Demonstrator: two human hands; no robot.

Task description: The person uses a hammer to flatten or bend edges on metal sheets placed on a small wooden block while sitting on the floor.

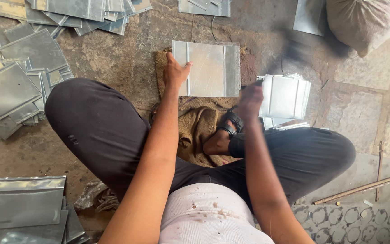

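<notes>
Metal sheet [211, 68] flat on burlap cloth [199, 129], directly ahead of seated person; folded ribs run away from body; left hand [175, 71] pressed open on sheet's left edge, nearer; right hand [250, 100] blurred at lower right corner, grip indeterminate; second stack [285, 96] just right.

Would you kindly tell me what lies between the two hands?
In the head view, the ribbed metal sheet spans the gap: the left hand presses its left edge, while the blurred right hand is at its lower right corner.
</notes>
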